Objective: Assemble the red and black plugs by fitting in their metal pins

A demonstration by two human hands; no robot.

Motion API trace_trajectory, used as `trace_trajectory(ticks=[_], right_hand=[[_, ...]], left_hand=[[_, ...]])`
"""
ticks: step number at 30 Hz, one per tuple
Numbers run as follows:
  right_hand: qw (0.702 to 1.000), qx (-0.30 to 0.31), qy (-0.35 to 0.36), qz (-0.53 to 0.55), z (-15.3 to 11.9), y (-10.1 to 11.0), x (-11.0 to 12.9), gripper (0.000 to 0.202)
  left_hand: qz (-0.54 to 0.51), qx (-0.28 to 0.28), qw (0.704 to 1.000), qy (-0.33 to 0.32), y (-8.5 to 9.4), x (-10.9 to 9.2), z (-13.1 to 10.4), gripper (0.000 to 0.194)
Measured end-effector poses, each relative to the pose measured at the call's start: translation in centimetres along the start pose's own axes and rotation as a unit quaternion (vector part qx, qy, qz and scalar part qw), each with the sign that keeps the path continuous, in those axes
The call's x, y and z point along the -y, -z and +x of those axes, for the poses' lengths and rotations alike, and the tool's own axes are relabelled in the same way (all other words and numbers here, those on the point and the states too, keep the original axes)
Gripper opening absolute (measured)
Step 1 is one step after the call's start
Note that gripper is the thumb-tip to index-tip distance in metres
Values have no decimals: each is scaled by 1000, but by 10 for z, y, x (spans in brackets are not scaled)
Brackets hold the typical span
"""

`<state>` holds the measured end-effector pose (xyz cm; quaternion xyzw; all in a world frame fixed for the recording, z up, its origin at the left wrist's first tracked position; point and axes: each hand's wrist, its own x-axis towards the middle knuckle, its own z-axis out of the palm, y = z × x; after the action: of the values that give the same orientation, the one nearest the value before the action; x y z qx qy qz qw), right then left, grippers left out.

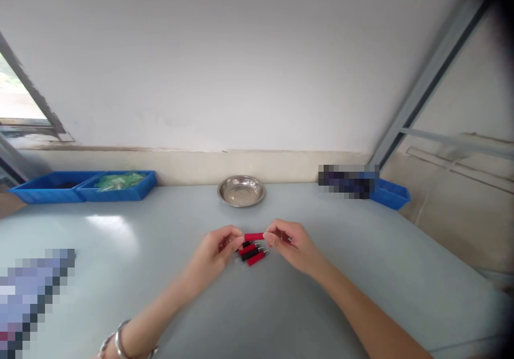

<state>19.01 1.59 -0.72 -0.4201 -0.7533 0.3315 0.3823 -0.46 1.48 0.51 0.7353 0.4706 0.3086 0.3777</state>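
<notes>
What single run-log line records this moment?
left hand: grip on red piece | right hand: grip on same piece | red and black pieces: on table beneath

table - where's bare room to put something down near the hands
Bare tabletop lies right of the right hand, up to the right blue bin. More lies between the left hand and the left blue bins. It is crowded between the hands, round the red and black pieces, with the metal dish behind.
</notes>
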Motion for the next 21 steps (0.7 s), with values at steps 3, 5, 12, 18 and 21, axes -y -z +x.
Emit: trace_trajectory(ticks=[3, 5, 12, 18, 21], right_hand=[[1000, 11, -6, -5, 0, 0, 0, 34], [1000, 20, -13, -9, 0, 0, 0, 38], [998, 55, -27, 1, 1, 1, 1, 42], [999, 38, -29, 23, 1, 1, 1, 27], [999, 32, -12, 6, 1, 1, 1, 23]], left_hand=[[64, -32, 997, -14, -2, 1, -2, 25], [102, -54, 993, -33, -3, 2, -4, 22], [144, -78, 984, -64, -4, 5, -6, 19], [143, -78, 985, -57, -4, 7, -4, 21], [146, -74, 985, -52, -4, 7, -4, 21]])
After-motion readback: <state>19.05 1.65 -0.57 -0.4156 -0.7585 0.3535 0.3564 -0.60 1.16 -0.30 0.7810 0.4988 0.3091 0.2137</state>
